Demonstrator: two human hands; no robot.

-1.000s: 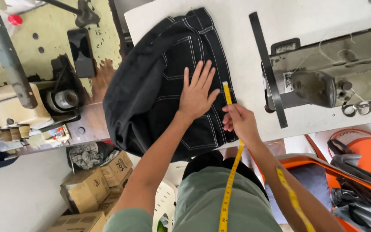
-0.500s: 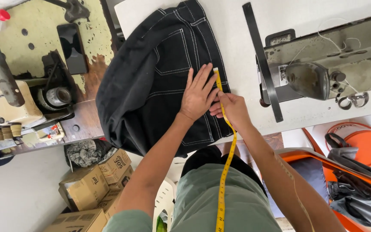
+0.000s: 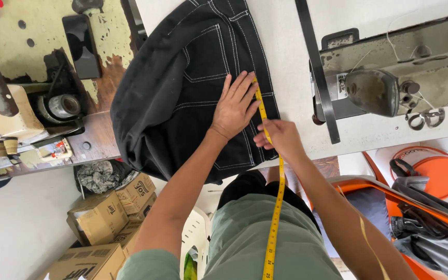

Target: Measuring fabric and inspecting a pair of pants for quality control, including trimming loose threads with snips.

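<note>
Below me, a black garment with white stitching lies flat on a pale table. My left hand rests on it, fingers spread open and flat, pressing the cloth near its right edge. Just beside it, my right hand pinches a yellow measuring tape against the garment's right edge; the tape's loose end hangs toward me. A grey sewing machine stands at right, cardboard boxes near left.
</note>
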